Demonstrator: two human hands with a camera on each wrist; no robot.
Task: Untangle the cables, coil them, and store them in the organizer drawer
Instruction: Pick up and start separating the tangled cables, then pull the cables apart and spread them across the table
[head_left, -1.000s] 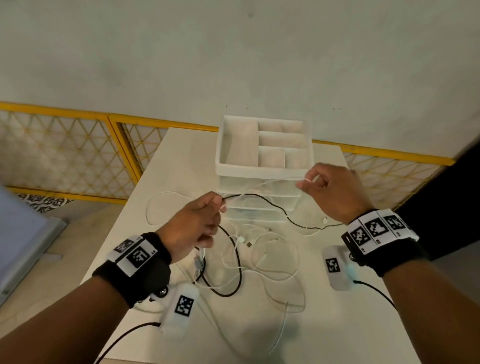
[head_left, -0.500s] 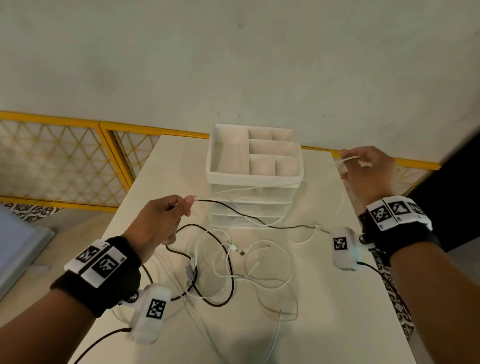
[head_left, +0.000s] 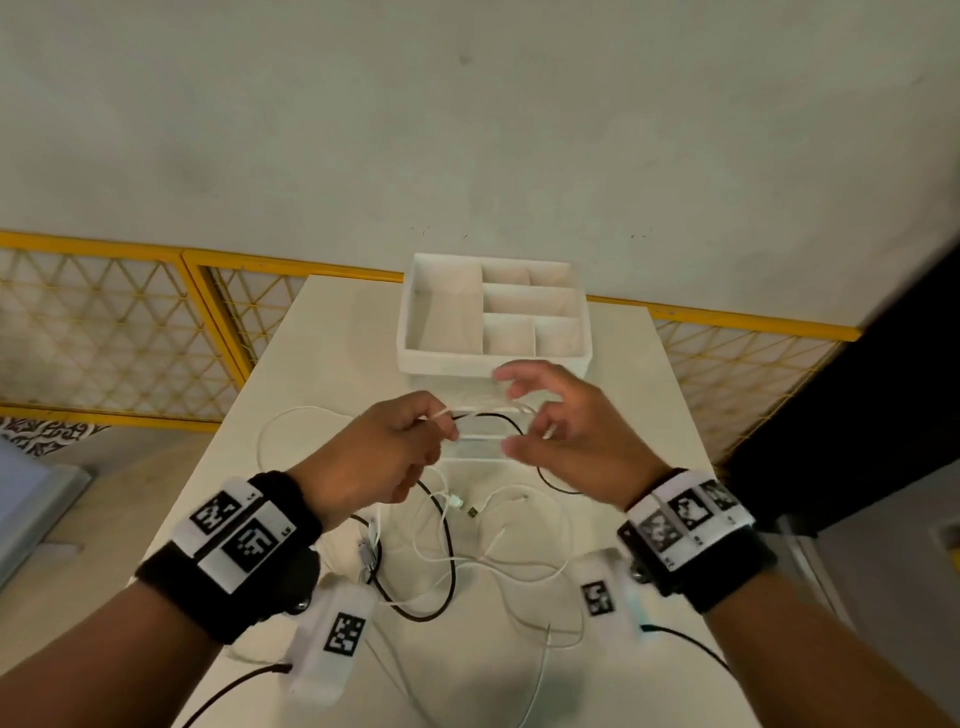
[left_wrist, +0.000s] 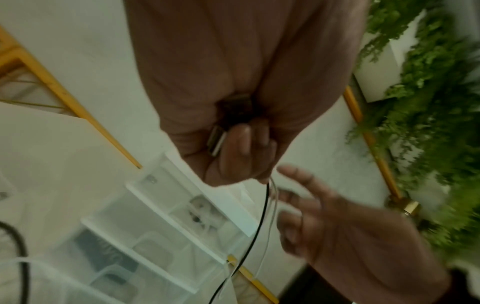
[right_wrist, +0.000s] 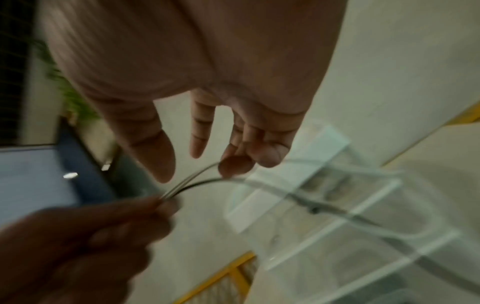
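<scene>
My left hand (head_left: 439, 422) pinches a white cable (head_left: 470, 413) and a black cable (head_left: 485, 415) together just in front of the organizer (head_left: 493, 358). In the left wrist view the left hand (left_wrist: 259, 174) also holds a plug (left_wrist: 217, 142) against its palm. My right hand (head_left: 514, 410) hovers close to the left one with fingers spread and loosely bent. The white cable's loop (right_wrist: 200, 171) brushes one of the right hand's fingertips (right_wrist: 233, 167). The rest of the black cable (head_left: 447, 587) and white cable (head_left: 519, 566) lies tangled on the table (head_left: 322, 364).
The organizer has an open compartment tray on top and translucent drawers (left_wrist: 145, 236) below, all pushed in. It stands at the far middle of the white table. A yellow mesh fence (head_left: 130, 332) runs behind the table; a wall rises beyond it.
My right hand has swung back from the far right to just beside the left hand and opened its fingers. The white cable it had pulled taut now hangs in a short loop.
</scene>
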